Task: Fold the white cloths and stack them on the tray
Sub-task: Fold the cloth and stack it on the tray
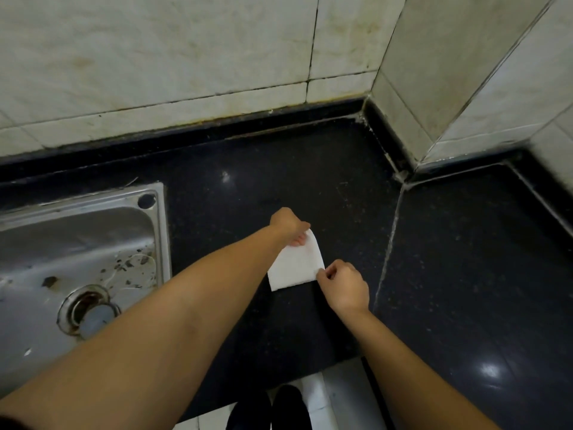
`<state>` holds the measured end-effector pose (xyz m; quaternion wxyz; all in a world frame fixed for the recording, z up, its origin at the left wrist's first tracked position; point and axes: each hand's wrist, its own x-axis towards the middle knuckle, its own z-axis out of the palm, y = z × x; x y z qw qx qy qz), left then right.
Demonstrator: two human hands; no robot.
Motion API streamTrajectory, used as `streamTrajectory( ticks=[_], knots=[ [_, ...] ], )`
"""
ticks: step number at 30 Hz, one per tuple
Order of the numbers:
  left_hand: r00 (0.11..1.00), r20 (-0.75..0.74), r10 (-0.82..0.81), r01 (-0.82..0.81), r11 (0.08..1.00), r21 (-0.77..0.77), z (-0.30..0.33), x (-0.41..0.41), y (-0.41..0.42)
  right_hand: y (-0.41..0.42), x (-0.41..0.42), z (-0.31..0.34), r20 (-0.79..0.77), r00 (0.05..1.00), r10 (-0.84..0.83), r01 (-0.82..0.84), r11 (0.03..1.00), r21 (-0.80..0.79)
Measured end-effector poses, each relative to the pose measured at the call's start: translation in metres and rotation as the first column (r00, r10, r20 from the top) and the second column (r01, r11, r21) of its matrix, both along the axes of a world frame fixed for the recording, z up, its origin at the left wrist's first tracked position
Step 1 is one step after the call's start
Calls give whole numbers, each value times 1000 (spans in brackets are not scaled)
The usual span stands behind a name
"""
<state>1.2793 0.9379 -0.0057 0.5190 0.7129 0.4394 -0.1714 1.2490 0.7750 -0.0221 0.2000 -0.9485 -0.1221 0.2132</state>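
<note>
A small white cloth [296, 265] lies on the black countertop [254, 187], partly lifted at its far end. My left hand [290, 225] reaches across and pinches the cloth's far corner. My right hand [344, 285] pinches the near right corner between thumb and fingertips. The cloth looks stretched between the two hands. No tray is in view.
A steel sink [77, 252] with a drain and some debris is set into the counter on the left. Stained tiled walls [186, 57] rise behind, with a tiled corner column [465, 82] at the right. More black counter [480, 274] extends to the right. The floor shows below the counter's front edge.
</note>
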Motion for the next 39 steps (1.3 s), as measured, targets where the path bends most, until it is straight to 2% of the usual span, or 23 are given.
streamTrajectory(
  ticks=[3, 5, 7, 9, 12, 16, 18, 20, 22, 25, 27, 30, 32, 36, 39],
  knots=[
    [1000, 17, 2, -2, 1000, 1, 3, -2, -1, 1, 6, 3, 17, 996, 86, -84, 993, -87],
    [998, 67, 7, -9, 1000, 16, 10, -9, 2, 5, 14, 9, 0, 997, 80, -80, 994, -77],
    [992, 124, 16, -27, 996, 82, 17, -21, 10, 12, 25, 16, -20, 999, 47, -48, 999, -27],
    [989, 149, -4, -29, 975, 219, 16, -39, 19, 23, 34, 21, -47, 998, 48, -48, 999, 10],
    [997, 71, -29, 0, 928, 372, 7, -71, 26, 41, 38, 21, -95, 992, 87, -86, 996, 13],
    [988, -140, -68, 123, 893, 433, -9, -93, 16, 59, 35, 14, -136, 986, 98, -112, 989, -100],
    [976, -181, -121, 193, 867, 459, -14, -96, 8, 62, 35, 13, -155, 985, 73, -93, 987, -128],
    [982, -135, -135, 183, 869, 460, -17, -96, 3, 62, 34, 12, -175, 982, 69, -93, 987, -134],
    [997, -15, -82, 81, 908, 410, -17, -98, 1, 60, 33, 11, -179, 981, 74, -94, 990, -105],
    [977, 203, 71, -125, 956, 267, -10, -101, 2, 52, 31, 15, -207, 978, 38, -15, 994, 111],
    [944, 298, 143, -200, 965, 170, 2, -100, 2, 43, 30, 24, -304, 952, -28, 124, 945, 303],
    [900, 387, 198, -243, 968, 69, 24, -95, -2, 30, 31, 41, -565, 823, -67, 381, 803, 459],
    [890, 413, 190, -230, 972, 48, 38, -89, -8, 20, 32, 52, -664, 746, -48, 482, 727, 489],
    [893, 432, 128, -134, 991, -17, 57, -78, -32, -12, 26, 77, -752, 651, -101, 644, 598, 477],
    [889, 454, 60, -18, 995, -95, 67, -72, -56, -47, 18, 89, -823, 561, -84, 781, 384, 493]
  ],
)
